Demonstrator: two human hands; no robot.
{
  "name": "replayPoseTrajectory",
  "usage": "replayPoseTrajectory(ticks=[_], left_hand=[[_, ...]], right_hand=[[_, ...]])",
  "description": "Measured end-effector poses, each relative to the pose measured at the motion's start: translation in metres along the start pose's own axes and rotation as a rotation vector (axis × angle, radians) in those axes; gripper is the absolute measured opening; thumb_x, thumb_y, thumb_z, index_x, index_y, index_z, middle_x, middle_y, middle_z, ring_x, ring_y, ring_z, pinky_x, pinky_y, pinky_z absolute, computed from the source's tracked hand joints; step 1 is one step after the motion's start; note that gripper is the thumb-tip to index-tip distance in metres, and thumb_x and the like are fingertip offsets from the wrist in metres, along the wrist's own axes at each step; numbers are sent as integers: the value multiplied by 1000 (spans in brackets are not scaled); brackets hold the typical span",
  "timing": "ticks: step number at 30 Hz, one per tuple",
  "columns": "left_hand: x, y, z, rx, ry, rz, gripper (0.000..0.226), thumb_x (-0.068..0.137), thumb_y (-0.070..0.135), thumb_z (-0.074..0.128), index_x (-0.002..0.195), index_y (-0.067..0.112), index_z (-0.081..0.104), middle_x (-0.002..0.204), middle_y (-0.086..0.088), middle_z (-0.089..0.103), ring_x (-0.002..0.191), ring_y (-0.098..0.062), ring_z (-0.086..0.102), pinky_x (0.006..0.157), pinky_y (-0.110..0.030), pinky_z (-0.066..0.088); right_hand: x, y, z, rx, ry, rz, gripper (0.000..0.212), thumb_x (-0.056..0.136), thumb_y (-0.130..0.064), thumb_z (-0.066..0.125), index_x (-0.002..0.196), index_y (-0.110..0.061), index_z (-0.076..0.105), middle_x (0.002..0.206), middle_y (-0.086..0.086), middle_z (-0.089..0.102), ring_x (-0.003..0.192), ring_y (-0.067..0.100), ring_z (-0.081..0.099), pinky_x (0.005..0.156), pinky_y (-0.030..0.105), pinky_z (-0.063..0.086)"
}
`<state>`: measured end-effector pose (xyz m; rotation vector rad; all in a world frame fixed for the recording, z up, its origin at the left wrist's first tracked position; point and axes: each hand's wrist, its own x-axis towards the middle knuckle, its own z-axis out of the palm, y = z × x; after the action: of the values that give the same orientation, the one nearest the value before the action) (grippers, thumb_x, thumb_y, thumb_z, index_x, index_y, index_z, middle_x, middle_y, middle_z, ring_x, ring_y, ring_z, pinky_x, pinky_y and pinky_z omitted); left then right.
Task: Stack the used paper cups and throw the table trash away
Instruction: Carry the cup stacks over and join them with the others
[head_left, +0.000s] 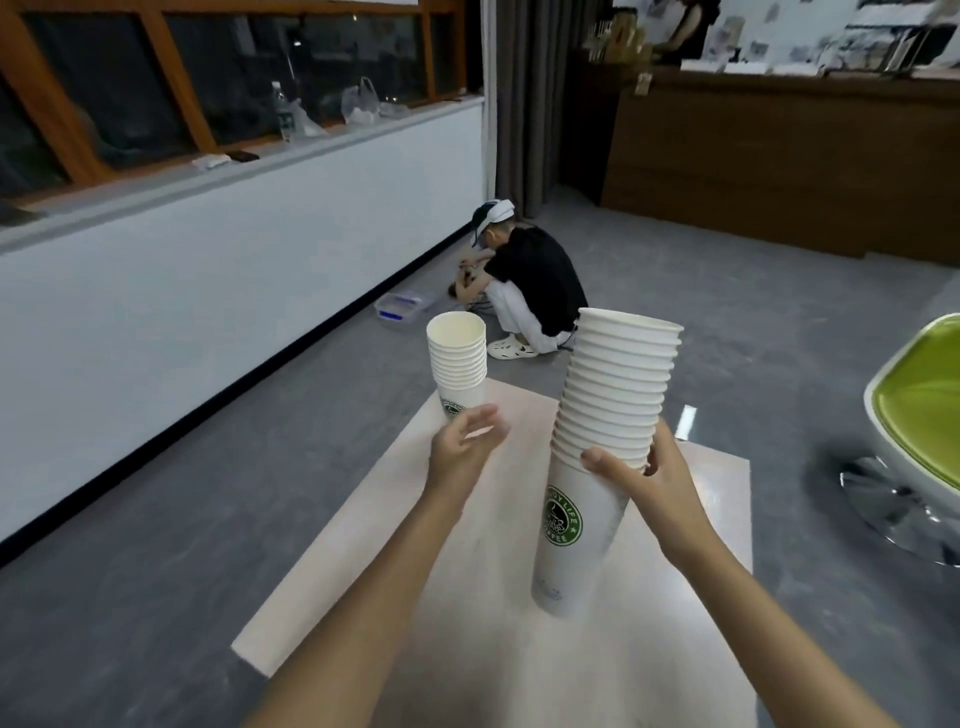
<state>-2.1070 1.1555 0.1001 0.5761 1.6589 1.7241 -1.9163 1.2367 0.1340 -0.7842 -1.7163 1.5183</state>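
I am watching from the head view as the right hand (654, 488) is gripping the tall stack (618, 384) of paper cups just under its band of rims, thumb across the near side and fingers (662, 447) wrapping round the far side. A hold that high is probably steadying so long a column. The tall stack is leaning with its mouth toward the far right, its base hanging low over the middle of the pale counter (467, 649); I cannot tell whether the base is touching it. The left hand (462, 447) is reaching at the base of the short stack (457, 353), which is standing upright at the counter's far left edge with its open mouth facing up. The left fingers are blurred and only loosely curved beside the bottom cup, so I cannot tell whether they are closing on it or merely near it. The two stacks are sitting apart, side by side, and I am judging that one is being readied to go into the other, which would explain the tilt. Beyond the counter a crouching person (524, 291) is busy on the floor (156, 545), and a green chair (919, 405) is standing at the right.
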Motion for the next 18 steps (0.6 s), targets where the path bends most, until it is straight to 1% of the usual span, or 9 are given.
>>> replayPoseTrajectory(ticks=[2,4,7,9,11,13,15,17,18], left_hand=[[31,-5,-19,1,109,12,29,85,8,73,111,15,64,109,-4,67,89,-7,63,74,-14,50],[59,-11,-33,11,182,23,39,81,3,75,117,10,59,114,-6,63,96,-15,61,76,-15,51],[100,-23,-45,96,214,36,64,76,5,80,132,9,48,133,-7,52,116,-18,52,96,-30,46],[122,-30,-48,147,186,10,84,72,11,85,142,11,37,144,-5,41,125,-16,44,104,-34,43],[141,-35,-46,156,135,16,95,68,9,87,146,13,33,145,-3,37,129,-15,42,96,-21,49],[157,-37,-42,168,96,51,96,65,5,89,144,16,36,142,-1,42,125,-18,49,70,-2,47],[169,-40,-38,190,86,57,99,62,4,89,145,17,35,138,0,47,113,-16,56,57,1,42],[177,-41,-36,206,99,47,100,62,1,89,145,16,34,132,3,49,106,-14,56,57,0,43],[181,-42,-36,227,108,41,100,61,2,90,144,16,35,132,3,51,110,-16,55,66,-4,46]], right_hand=[[8,5,13,-5,12,20,79,53,-47,79,124,-27,51,116,-11,66,103,2,63,74,14,51],[15,8,22,-4,34,47,80,52,-47,80,124,-27,51,116,-11,66,103,2,63,74,13,51],[24,12,31,-20,62,72,82,51,-48,80,124,-28,51,115,-13,66,102,1,63,73,14,51],[31,14,34,-29,83,88,82,49,-48,81,122,-27,51,112,-14,66,100,0,64,73,13,52],[37,15,34,-36,111,100,81,48,-47,81,120,-25,52,107,-16,67,97,-2,64,71,11,50],[42,16,33,-45,129,109,80,47,-47,81,119,-26,53,107,-16,68,96,-2,64,70,10,50],[47,17,30,-54,145,115,80,48,-47,81,120,-27,53,110,-15,68,97,-2,64,71,10,50],[50,19,27,-65,158,118,81,48,-47,81,121,-26,52,111,-14,67,98,-2,63,71,9,49],[51,20,26,-68,161,120,81,49,-47,80,122,-26,52,111,-14,67,99,-2,63,72,9,49]])
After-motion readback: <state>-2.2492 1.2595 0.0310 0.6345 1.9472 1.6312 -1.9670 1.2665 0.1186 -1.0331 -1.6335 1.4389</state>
